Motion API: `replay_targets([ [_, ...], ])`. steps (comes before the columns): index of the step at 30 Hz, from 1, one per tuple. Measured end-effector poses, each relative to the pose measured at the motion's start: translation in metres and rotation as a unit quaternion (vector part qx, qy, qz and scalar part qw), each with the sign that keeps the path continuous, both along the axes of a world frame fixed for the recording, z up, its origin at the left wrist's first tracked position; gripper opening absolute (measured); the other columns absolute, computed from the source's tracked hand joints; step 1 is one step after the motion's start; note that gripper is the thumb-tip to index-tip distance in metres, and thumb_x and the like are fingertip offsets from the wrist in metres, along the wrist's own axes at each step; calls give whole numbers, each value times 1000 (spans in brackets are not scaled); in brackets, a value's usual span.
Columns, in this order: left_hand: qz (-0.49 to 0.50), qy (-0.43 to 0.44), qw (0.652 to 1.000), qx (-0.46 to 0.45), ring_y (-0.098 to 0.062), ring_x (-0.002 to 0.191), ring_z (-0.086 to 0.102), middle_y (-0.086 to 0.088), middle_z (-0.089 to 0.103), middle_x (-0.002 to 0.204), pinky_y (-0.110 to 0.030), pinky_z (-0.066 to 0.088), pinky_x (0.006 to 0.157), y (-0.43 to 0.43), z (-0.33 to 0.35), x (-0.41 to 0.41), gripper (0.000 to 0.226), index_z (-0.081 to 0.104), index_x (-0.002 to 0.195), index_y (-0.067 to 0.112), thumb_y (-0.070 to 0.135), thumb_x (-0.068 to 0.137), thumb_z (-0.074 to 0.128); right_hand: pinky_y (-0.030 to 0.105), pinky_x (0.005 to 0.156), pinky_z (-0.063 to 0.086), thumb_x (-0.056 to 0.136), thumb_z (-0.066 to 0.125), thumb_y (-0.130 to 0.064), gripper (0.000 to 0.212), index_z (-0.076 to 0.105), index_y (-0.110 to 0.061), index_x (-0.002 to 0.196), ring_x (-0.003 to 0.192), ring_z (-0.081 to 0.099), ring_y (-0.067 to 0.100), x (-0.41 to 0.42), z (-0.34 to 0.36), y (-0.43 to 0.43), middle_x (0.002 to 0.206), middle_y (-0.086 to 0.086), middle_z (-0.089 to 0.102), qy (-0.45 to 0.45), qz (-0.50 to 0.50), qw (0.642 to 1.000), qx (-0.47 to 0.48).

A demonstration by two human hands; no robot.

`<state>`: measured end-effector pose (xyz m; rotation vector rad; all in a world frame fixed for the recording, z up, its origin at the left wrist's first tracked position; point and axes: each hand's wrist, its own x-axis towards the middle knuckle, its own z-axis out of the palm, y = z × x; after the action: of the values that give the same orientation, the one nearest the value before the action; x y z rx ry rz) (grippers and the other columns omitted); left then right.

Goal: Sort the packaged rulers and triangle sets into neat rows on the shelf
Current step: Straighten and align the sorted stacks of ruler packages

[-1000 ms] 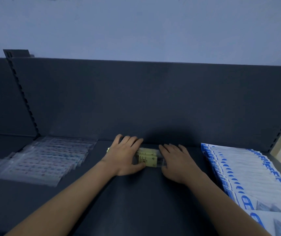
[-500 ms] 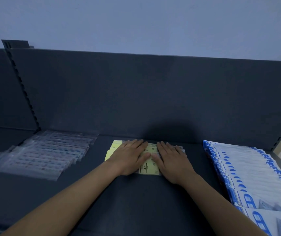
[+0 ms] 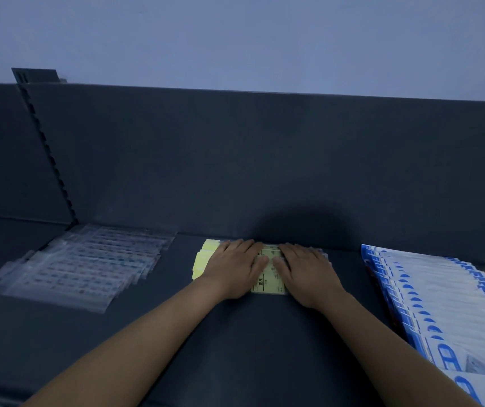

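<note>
A fanned batch of yellow ruler packs (image 3: 267, 282) lies flat on the dark shelf (image 3: 235, 348), near the back panel. My left hand (image 3: 234, 267) presses palm-down on the left part of the batch, fingers together. My right hand (image 3: 307, 270) lies palm-down on its right part. The thumbs nearly meet over the printed label. Yellow pack ends stick out left of my left hand. Much of the batch is hidden under both hands.
A row of clear packs with red and blue markings (image 3: 82, 265) lies on the left. Overlapping white-and-blue packs (image 3: 441, 298) run along the right side toward me. The upright back panel (image 3: 264, 160) stands just behind the hands. A slotted upright (image 3: 47, 154) divides the shelving.
The yellow packs have spread from a narrow stack into a wider fan toward me. Both hands moved closer together and flattened on top of them.
</note>
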<state>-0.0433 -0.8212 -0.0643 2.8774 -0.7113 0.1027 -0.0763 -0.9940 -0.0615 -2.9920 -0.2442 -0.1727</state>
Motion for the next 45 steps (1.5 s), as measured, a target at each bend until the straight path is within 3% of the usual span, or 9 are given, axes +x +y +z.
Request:
replay_targets([
  [5,-12,11,1000,-6,-16,147,14,3,23,159,-34,5,119,-1,5,5,55,23,151,23,47,102,19,34,118,5,102,15,-44,56,19,-16,150,145,15,15,4,4,-2,157,1,22,25,-1,1000,-1],
  [10,-17,53,998,14,-12,149,-5,2,-2,163,-33,-5,119,3,2,-5,61,5,155,24,52,101,16,35,118,-2,101,10,-45,60,1,-13,152,147,-3,14,-4,1,-2,160,4,-1,68,9,998,-16],
  [13,-19,63,998,23,-10,148,-10,3,-7,162,-34,-8,120,5,3,-12,62,0,155,23,52,101,16,36,118,-5,101,8,-45,61,-4,-13,151,146,-8,12,-12,-2,-1,160,3,-7,72,9,997,-15],
  [18,-14,69,997,19,-10,147,-13,1,-9,162,-36,-7,121,6,5,-21,65,-3,154,22,53,101,17,36,117,-7,100,8,-46,62,-8,-13,150,146,-11,11,-18,-2,0,160,2,-10,86,13,996,-9],
  [22,28,61,998,22,-11,148,-9,4,-7,162,-37,-7,121,12,11,-15,81,-6,154,20,67,93,20,38,118,-5,98,9,-52,67,-2,-13,151,147,-6,14,-15,8,-7,160,4,-5,65,-3,998,18],
  [27,43,100,993,34,-13,149,-5,2,-2,163,-37,-4,121,18,16,-9,88,-1,154,19,74,89,16,41,119,-4,95,8,-60,75,-3,-13,151,147,-4,17,-10,12,-14,160,5,-4,105,-26,994,-19],
  [31,40,74,996,44,-13,149,-2,3,1,163,-35,-4,120,20,10,-17,91,2,154,19,77,86,15,41,119,-6,94,6,-62,76,-5,-14,151,147,-5,16,-16,4,-13,160,4,-6,108,-22,994,-29],
  [40,52,94,994,34,-10,148,-12,3,-12,161,-38,-6,121,25,7,-21,93,-7,153,20,79,84,12,41,117,-12,94,3,-60,74,-12,-15,150,145,-13,13,-28,0,-10,159,3,-14,83,-30,996,-11],
  [45,51,36,998,-5,-9,147,-13,4,-13,161,-36,-10,118,32,1,-28,91,-7,153,22,78,83,6,42,112,-21,92,1,-60,73,-15,-17,148,142,-21,9,-35,-4,-10,157,-1,-21,17,-26,1000,-3],
])
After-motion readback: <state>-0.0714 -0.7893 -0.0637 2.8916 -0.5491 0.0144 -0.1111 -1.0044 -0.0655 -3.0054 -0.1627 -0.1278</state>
